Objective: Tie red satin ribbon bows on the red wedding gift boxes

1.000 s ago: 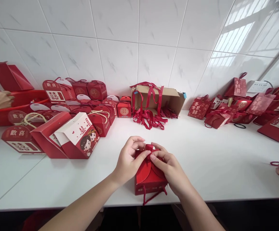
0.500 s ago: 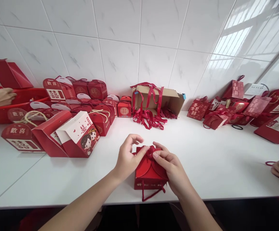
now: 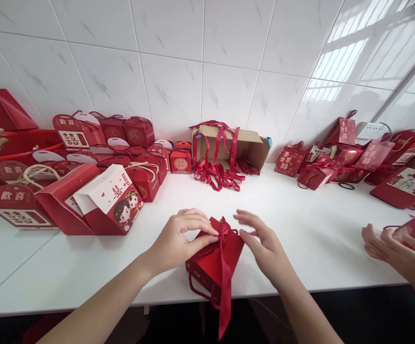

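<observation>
At lower centre our box (image 3: 210, 263) has turned; our left hand (image 3: 178, 236) pinches its ribbon (image 3: 225, 277), our right hand (image 3: 266, 248) has parted its fingers; the knot (image 3: 222, 234) seems made.

Looks like packing workshop: white table (image 3: 311, 239) against marble-look tiled wall (image 3: 171, 28), many red gift boxes (image 3: 109, 198), carton (image 3: 243, 134), loose ribbons (image 3: 216, 177), power strip (image 3: 371, 130), co-worker's hands (image 3: 389, 248) at same table, right side.

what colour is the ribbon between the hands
The ribbon is deep red, best seen in the head view.
</observation>
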`<state>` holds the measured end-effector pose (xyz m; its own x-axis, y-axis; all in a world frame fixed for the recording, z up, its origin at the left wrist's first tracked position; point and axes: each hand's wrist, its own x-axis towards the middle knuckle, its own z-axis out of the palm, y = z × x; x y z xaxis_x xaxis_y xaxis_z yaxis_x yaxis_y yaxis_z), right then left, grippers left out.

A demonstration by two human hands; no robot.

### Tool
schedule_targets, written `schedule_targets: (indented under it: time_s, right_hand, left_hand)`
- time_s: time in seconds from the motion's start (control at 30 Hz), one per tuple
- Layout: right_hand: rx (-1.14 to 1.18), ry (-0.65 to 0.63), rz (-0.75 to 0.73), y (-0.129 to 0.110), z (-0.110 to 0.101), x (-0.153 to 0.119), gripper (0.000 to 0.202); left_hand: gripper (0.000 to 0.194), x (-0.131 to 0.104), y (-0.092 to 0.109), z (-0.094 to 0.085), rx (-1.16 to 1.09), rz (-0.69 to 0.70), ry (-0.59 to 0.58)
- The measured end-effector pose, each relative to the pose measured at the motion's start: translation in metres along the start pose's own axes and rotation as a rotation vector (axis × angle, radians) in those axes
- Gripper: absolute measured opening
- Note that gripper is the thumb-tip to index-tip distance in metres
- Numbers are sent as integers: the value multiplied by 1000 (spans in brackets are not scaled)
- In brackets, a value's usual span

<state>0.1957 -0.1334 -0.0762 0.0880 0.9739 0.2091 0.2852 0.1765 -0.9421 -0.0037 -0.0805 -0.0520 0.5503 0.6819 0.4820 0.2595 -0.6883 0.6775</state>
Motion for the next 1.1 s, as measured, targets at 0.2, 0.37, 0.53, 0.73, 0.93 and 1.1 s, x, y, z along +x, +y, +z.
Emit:
schedule_targets:
  time_s: [0.2, 0.37, 0.53, 0.73, 0.93, 1.1]
  right_hand:
    - [-183, -361, -313, -1, -6, 28, 39]
    - [-408, -288, -444, -11, -7, 31, 32]
    - [-575, -298, -338, -41, -24, 11, 31]
    - [-604, -472, -341, -56, -33, 14, 28]
    - [-473, -546, -562, -35, -18, 36, 27]
    - [-569, -517, -696, -32, -20, 34, 27]
  left_hand:
    - [6, 1, 1, -7, 141, 104, -26]
    - [6, -3, -3, -7, 163, 107, -10]
    - [7, -3, -4, -6, 162, 101, -4]
    - [6, -2, -2, -7, 162, 93, -13]
    - [7, -2, 2, -13, 179, 80, -53]
    - [12, -1, 5, -20, 253, 85, -139]
